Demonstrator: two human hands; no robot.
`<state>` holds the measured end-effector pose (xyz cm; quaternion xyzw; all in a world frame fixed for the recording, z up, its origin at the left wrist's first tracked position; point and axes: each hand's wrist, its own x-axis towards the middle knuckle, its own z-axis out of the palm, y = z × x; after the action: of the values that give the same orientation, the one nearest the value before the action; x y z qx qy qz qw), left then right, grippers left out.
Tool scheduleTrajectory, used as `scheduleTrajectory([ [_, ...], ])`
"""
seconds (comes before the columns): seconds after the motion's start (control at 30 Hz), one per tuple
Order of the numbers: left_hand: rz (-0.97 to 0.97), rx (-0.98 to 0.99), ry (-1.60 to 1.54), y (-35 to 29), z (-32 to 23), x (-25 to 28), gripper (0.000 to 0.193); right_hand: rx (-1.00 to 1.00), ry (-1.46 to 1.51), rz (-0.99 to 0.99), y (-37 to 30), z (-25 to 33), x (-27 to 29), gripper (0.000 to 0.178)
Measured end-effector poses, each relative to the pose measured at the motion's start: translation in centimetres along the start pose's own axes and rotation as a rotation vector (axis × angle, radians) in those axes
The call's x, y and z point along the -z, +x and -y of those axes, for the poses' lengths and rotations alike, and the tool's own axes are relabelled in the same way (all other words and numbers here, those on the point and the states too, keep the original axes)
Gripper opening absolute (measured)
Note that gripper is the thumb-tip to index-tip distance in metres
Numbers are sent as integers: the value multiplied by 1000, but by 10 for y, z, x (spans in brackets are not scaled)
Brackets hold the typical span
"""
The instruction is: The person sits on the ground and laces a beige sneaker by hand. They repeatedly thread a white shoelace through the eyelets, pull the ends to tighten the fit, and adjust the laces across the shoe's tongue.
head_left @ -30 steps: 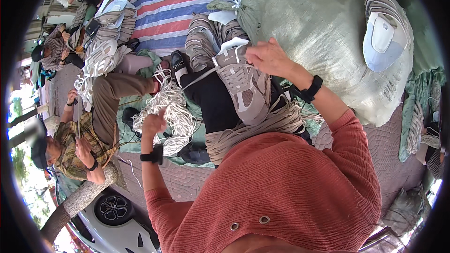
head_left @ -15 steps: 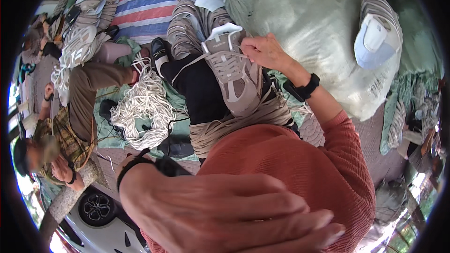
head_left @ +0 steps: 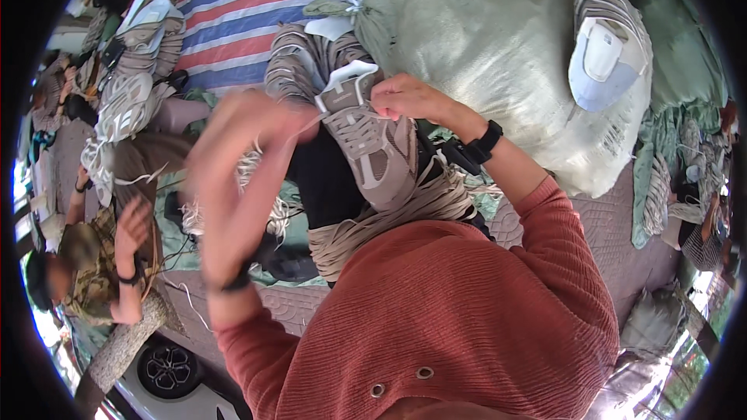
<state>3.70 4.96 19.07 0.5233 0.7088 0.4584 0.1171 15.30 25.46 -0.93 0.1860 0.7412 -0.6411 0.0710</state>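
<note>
A grey-and-beige sneaker upper (head_left: 372, 147) with a white tongue lining lies across my lap, its toe toward me. Beige laces (head_left: 354, 126) cross its front. My right hand (head_left: 406, 98) is closed at the right side of the eyelets, pinching a shoelace. Left of the tongue is my left hand (head_left: 253, 136), smeared by motion. A thin strand of lace runs near its fingertips, but whether they grip it I cannot tell. A thick bundle of beige laces (head_left: 389, 217) is draped over my thighs.
A pile of white laces (head_left: 272, 214) lies left of my legs. Stacked shoe uppers (head_left: 292, 70) stand beyond my knees, beside a striped sheet (head_left: 233, 19). A large pale sack (head_left: 498, 54) fills the right, with more uppers (head_left: 611, 46) on it. Another person (head_left: 101, 256) sits at left.
My left hand has swung from close below the camera out to the shoe's left side. My right hand stays at the eyelets. The co-worker's hand has risen.
</note>
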Motion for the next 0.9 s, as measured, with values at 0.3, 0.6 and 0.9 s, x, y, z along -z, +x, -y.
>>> scheduleTrajectory([
  [0.3, 281, -92, 424, 3, 172, -107, 13, -68, 177, 56, 9, 13, 3, 18],
  [0.6, 322, -243, 279, 9, 172, -111, 24, -273, 92, 69, 20, 4, 15, 15],
  [0.9, 336, -123, 143, 6, 177, -116, 24, -116, 40, 92, 15, 5, 15, 27],
])
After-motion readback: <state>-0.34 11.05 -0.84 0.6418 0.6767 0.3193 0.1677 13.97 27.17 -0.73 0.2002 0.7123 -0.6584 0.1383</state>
